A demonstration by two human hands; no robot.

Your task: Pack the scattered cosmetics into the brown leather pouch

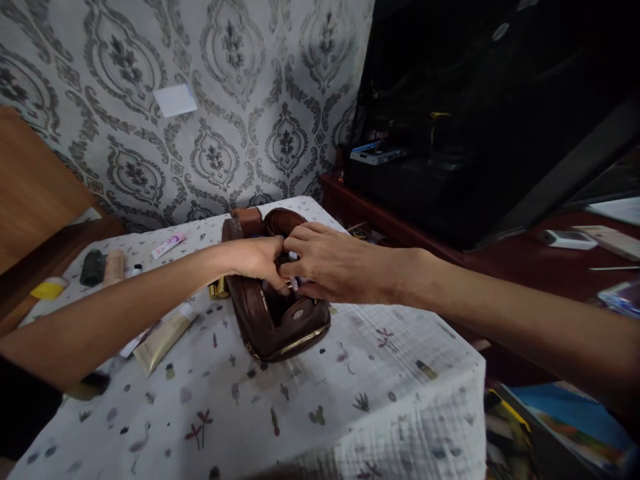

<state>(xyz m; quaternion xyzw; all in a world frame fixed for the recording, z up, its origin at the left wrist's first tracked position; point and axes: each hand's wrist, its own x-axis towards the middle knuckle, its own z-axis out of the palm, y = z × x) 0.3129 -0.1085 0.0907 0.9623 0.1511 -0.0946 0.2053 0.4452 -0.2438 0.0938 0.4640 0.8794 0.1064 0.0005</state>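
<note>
A brown leather bag (245, 300) with gold zips lies on the cloth-covered table, its top unzipped and the inside dark. My left hand (257, 259) reaches into the opening from the left, thumb bent downward and fingertips partly hidden. From the right comes my right hand (333, 263), its fingers curled over the opening and meeting the left fingertips. Small whitish bits show between the fingers of both hands, too covered to name. Just left of the bag are gold tubes (219, 288), partly behind it.
On the left of the patterned tablecloth (300, 413) lie a beige squeeze tube (165, 339), a pink-and-white tube (169, 245), a dark bottle (93, 267) and a yellow-lidded jar (49, 287). Behind rises a wallpapered wall; a large black screen (450, 80) stands to the right.
</note>
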